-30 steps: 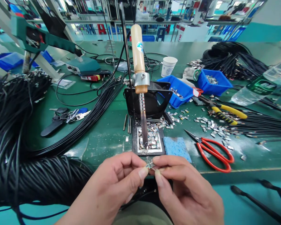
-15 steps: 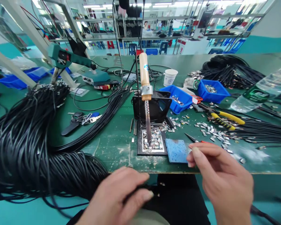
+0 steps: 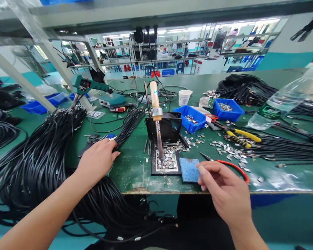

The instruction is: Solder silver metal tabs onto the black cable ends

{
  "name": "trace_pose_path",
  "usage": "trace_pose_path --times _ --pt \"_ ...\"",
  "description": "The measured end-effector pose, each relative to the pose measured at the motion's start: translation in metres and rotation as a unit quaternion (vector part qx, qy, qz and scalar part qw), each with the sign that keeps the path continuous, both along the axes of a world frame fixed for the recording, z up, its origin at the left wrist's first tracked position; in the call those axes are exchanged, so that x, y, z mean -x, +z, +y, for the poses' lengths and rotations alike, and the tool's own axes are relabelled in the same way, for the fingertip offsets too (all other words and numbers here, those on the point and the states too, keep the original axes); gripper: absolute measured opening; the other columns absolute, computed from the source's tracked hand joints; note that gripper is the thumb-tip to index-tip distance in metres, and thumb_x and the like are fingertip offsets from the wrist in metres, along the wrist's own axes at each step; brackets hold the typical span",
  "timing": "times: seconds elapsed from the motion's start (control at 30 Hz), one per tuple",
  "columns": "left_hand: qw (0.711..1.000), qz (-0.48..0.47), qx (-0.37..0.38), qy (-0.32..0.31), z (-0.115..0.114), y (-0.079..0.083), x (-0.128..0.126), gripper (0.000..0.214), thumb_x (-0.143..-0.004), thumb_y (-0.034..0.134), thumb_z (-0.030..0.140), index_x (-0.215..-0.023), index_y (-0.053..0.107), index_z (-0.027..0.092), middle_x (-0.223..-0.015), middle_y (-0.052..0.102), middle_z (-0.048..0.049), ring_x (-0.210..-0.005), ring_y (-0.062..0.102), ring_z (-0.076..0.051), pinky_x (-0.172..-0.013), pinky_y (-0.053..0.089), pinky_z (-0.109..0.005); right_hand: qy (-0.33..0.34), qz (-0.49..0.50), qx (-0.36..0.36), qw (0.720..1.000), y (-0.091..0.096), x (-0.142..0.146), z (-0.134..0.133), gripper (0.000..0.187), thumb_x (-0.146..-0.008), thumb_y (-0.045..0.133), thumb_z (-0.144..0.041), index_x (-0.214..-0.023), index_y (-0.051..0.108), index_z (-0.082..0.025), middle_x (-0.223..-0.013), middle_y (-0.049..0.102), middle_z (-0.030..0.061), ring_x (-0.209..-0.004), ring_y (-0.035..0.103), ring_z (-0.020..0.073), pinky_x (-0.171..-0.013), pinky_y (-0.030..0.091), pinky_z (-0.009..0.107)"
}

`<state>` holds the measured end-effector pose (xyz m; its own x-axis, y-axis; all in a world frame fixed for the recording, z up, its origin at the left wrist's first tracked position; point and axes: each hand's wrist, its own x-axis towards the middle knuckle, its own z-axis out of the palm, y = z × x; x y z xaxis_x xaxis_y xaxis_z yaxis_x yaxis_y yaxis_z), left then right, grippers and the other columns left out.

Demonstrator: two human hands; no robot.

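My left hand (image 3: pixel 96 161) reaches out over the bundle of black cables (image 3: pixel 129 126) on the green bench, fingers bent together onto the cable ends beside a bunch of keys (image 3: pixel 92 139). My right hand (image 3: pixel 224 191) hovers at the bench's front edge, thumb and forefinger pinched next to the blue sponge (image 3: pixel 188 169); what it pinches is too small to name. Between the hands a soldering iron (image 3: pixel 156 118) with a wooden handle stands tip-down in a black tray of small metal clips (image 3: pixel 168 162).
A large coil of black cables (image 3: pixel 36 163) fills the left. Red scissors (image 3: pixel 236 167), yellow pliers (image 3: pixel 243 137), loose clips, two blue bins (image 3: pixel 191 119) (image 3: pixel 225 109), a paper cup (image 3: pixel 184 97) and a plastic bottle (image 3: pixel 281 100) lie right. More cables (image 3: pixel 250 90) at back right.
The hands, joined on a small metal piece a second ago, have parted. My left hand moved up and left onto the cable bundle; my right hand stays pinched by the sponge. The view tilted up.
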<state>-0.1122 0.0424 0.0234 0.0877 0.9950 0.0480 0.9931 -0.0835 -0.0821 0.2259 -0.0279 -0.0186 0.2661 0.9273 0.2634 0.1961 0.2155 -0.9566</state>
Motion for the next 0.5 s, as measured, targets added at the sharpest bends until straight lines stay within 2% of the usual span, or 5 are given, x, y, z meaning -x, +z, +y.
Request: trace_pose_path --times 0.07,0.2,0.37,0.5 --pt "1.000 0.011 0.013 0.008 0.004 0.002 -0.003 0.023 -0.102 0.060 0.029 -0.117 0.071 0.016 -0.116 0.073 -0.0148 -0.109 0.071 -0.035 -0.094 0.057 -0.049 0.006 0.003 -0.001 1.000 0.000 -0.001 -0.001 0.021 -0.092 0.076 -0.035 -0.080 0.071 -0.019 -0.083 0.072 0.0051 -0.054 0.059 0.0129 -0.049 0.053 0.026" --pt "0.999 0.014 0.028 0.021 0.012 0.004 -0.002 0.037 -0.100 0.069 0.032 -0.134 0.063 0.019 -0.134 0.066 -0.0110 -0.110 0.070 -0.028 -0.090 0.061 -0.049 0.015 0.008 -0.006 1.000 -0.002 -0.003 -0.001 0.021 -0.092 0.075 -0.035 -0.080 0.071 -0.018 -0.083 0.072 0.0053 -0.055 0.060 0.0129 -0.049 0.052 0.025" --pt "0.999 -0.011 0.044 0.018 0.019 0.004 0.003 0.035 -0.100 0.068 0.032 -0.133 0.064 0.019 -0.134 0.067 -0.0113 -0.110 0.070 -0.028 -0.091 0.061 -0.049 0.025 0.013 -0.009 1.000 -0.002 -0.004 -0.002 0.023 -0.093 0.075 -0.037 -0.080 0.071 -0.018 -0.084 0.072 0.0058 -0.056 0.061 0.0132 -0.049 0.052 0.025" --pt "0.996 -0.046 0.071 0.017 0.025 0.013 0.009 0.035 -0.100 0.069 0.032 -0.132 0.064 0.020 -0.134 0.067 -0.0108 -0.110 0.070 -0.029 -0.091 0.061 -0.048 0.032 0.019 -0.010 0.999 -0.002 -0.004 -0.004 0.024 -0.092 0.076 -0.038 -0.079 0.072 -0.018 -0.082 0.072 0.0059 -0.056 0.060 0.0139 -0.049 0.052 0.026"
